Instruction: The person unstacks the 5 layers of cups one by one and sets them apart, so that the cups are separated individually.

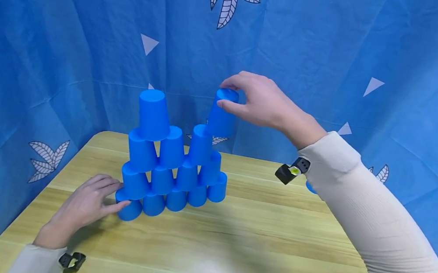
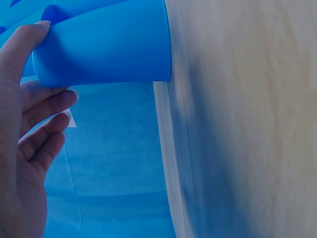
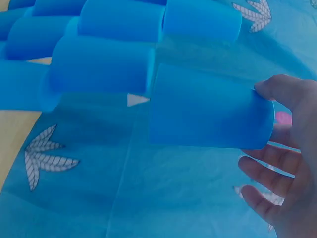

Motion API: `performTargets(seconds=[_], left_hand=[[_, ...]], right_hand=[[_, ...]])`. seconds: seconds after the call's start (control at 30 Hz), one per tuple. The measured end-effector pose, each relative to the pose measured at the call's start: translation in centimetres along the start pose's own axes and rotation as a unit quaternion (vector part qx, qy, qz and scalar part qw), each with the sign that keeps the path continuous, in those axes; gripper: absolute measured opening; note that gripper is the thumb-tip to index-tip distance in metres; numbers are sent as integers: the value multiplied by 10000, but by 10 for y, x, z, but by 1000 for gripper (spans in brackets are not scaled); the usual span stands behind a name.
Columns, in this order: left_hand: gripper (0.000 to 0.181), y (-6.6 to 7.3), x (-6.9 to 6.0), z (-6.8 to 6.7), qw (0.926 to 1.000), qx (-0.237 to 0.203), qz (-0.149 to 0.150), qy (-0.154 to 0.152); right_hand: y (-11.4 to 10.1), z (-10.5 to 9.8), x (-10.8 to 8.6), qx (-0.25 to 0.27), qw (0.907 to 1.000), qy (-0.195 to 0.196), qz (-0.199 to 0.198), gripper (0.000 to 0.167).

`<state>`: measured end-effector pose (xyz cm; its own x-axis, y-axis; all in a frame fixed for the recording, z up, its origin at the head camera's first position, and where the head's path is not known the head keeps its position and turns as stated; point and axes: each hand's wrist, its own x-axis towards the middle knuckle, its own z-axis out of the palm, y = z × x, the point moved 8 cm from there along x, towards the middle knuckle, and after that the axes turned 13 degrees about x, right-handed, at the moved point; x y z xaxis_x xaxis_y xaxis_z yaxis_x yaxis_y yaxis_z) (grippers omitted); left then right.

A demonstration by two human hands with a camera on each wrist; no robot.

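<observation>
Upside-down blue cups stand in a stepped wall: a bottom row [image 1: 176,200], a row above it, three cups in the third row and one top cup [image 1: 154,115] at the left. My right hand [image 1: 263,101] pinches a blue cup [image 1: 222,118] by its closed end, beside and above the third row's right cup [image 1: 201,145]. In the right wrist view, thumb and fingers hold this cup [image 3: 210,109], its rim near a stacked cup [image 3: 103,64]. My left hand [image 1: 88,201] holds the bottom-left cup [image 1: 129,209] between thumb and fingers; the left wrist view shows this cup [image 2: 104,44] too.
The wooden table [image 1: 273,229] extends right and in front of the cups. Behind it hangs a blue curtain [image 1: 311,44] with leaf and triangle prints. Part of another blue object [image 1: 311,187] shows behind the right sleeve [image 1: 370,208].
</observation>
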<state>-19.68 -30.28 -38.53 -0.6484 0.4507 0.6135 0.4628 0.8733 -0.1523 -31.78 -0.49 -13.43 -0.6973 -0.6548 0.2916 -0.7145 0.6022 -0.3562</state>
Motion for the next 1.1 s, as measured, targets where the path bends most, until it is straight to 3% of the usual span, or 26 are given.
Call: performTargets(seconds=[0.33, 0.57, 1.1], left_hand=[[58, -1, -3, -2, 10000, 16, -24, 66], [55, -1, -5, -3, 9999, 73, -136, -33], [60, 2, -5, -7, 10000, 17, 16, 88]], right_hand=[[40, 2, -25, 5, 9991, -94, 405, 51], [71, 14, -43, 39, 9980, -80, 618, 52], [144, 51, -85, 17, 9934, -82, 1142, 49]])
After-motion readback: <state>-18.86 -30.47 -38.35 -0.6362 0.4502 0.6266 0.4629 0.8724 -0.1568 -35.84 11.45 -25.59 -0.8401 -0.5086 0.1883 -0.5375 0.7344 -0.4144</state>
